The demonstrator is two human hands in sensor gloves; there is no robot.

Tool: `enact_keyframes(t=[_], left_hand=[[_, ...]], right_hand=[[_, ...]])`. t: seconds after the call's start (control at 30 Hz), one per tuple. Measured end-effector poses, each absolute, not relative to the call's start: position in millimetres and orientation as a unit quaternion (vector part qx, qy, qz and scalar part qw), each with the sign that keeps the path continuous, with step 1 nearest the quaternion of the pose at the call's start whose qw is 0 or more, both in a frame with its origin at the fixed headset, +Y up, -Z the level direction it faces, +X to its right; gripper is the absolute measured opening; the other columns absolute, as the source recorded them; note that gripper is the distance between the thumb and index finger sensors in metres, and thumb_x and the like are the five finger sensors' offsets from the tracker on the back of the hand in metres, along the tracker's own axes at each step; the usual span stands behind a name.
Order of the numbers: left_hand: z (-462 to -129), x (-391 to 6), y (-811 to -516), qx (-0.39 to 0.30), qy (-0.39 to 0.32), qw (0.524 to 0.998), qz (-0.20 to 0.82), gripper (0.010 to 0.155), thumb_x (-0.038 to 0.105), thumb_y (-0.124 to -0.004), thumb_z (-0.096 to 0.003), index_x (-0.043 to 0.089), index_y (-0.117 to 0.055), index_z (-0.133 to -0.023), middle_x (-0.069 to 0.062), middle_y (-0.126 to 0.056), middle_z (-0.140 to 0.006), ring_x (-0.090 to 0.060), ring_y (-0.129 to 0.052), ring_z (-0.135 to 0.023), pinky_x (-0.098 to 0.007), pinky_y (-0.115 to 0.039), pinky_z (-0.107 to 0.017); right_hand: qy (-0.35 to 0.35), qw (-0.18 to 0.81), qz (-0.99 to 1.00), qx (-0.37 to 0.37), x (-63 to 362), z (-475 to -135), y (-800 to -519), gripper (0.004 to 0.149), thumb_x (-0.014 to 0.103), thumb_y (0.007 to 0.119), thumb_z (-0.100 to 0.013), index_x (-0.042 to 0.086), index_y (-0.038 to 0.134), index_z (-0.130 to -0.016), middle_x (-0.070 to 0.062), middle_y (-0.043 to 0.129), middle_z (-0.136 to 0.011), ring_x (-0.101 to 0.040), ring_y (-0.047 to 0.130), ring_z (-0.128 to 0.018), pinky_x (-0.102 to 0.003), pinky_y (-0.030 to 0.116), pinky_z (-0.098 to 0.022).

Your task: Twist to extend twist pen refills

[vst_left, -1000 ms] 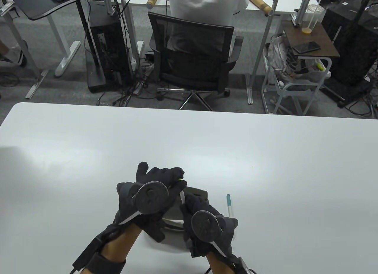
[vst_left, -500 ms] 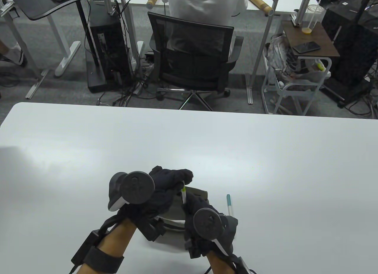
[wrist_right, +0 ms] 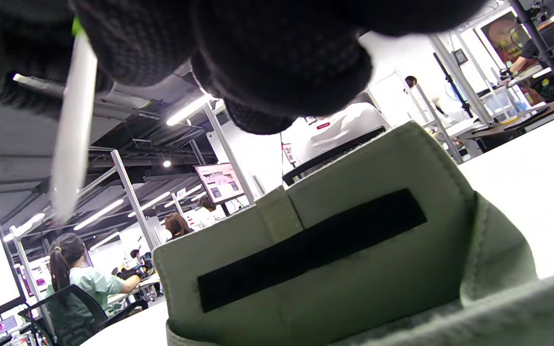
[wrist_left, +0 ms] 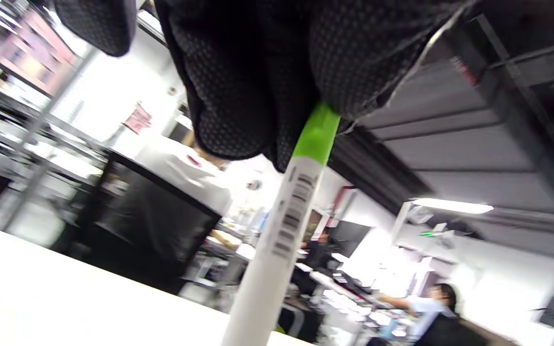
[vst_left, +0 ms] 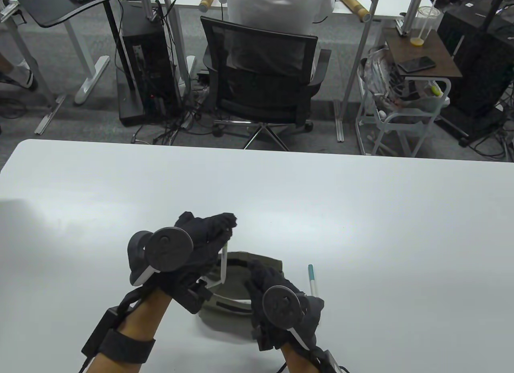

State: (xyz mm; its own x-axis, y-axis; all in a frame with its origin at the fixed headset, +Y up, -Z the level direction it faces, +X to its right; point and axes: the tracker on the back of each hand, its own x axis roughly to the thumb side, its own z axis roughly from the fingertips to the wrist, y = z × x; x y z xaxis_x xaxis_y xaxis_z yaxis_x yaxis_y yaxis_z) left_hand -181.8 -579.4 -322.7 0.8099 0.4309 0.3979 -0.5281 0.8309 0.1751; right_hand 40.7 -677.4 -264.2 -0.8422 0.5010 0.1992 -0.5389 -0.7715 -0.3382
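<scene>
My left hand pinches the green top end of a white twist pen, which hangs tip down over the olive green pouch. In the left wrist view my fingers grip the green end and the barcoded white barrel runs down from them. My right hand is just right of the pen, above the pouch, and touches neither. In the right wrist view the pen is blurred at the left, apart from my right fingers, with the pouch below.
A second white pen with a teal cap lies on the white table just right of my right hand. An office chair with a seated person stands beyond the table's far edge.
My right hand has let go of the pen. My left hand has moved left and slightly away with the pen, which now hangs tip down.
</scene>
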Motion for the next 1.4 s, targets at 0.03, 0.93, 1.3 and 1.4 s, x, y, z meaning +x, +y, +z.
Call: enact_keyframes(t=[0.03, 0.93, 1.3, 1.4], left_hand=[[-327, -190, -583, 0.140, -0.149, 0.952, 0.227, 0.048, 0.029, -0.086, -0.0507, 0.013, -0.085, -0.096, -0.011, -0.103, -0.080, -0.032, -0.101, -0.070, -0.074, -0.054, -0.068], [-396, -217, -747, -0.134, 0.020, 0.989, -0.066, 0.050, 0.040, -0.093, -0.0464, 0.011, -0.091, -0.087, -0.006, -0.106, -0.064, -0.027, -0.103, -0.055, -0.071, -0.057, -0.067], [-396, -213, -753, -0.131, 0.022, 0.987, -0.088, 0.052, 0.043, -0.094, -0.0446, 0.010, -0.092, -0.086, -0.004, -0.106, -0.062, -0.026, -0.104, -0.053, -0.071, -0.058, -0.067], [-396, -213, -753, -0.128, 0.024, 0.987, -0.093, 0.054, 0.044, -0.093, -0.0448, 0.010, -0.091, -0.087, -0.003, -0.106, -0.064, -0.026, -0.104, -0.055, -0.071, -0.058, -0.067]], right_hand=[[-0.194, 0.275, 0.940, 0.045, 41, -264, -678, 0.054, 0.040, 0.081, -0.034, 0.017, 0.084, -0.082, -0.009, 0.098, -0.069, -0.010, 0.099, -0.023, -0.026, 0.085, -0.015], [-0.188, 0.244, 0.951, 0.022, 50, -270, -681, 0.056, 0.043, 0.081, -0.033, 0.017, 0.083, -0.083, -0.008, 0.097, -0.070, -0.010, 0.098, -0.023, -0.025, 0.084, -0.015], [-0.185, 0.241, 0.952, 0.021, 50, -270, -681, 0.056, 0.043, 0.081, -0.033, 0.017, 0.083, -0.083, -0.008, 0.097, -0.070, -0.010, 0.098, -0.023, -0.025, 0.084, -0.015], [-0.185, 0.241, 0.952, 0.021, 50, -270, -681, 0.056, 0.043, 0.081, -0.033, 0.017, 0.083, -0.083, -0.008, 0.097, -0.070, -0.010, 0.098, -0.023, -0.025, 0.084, -0.015]])
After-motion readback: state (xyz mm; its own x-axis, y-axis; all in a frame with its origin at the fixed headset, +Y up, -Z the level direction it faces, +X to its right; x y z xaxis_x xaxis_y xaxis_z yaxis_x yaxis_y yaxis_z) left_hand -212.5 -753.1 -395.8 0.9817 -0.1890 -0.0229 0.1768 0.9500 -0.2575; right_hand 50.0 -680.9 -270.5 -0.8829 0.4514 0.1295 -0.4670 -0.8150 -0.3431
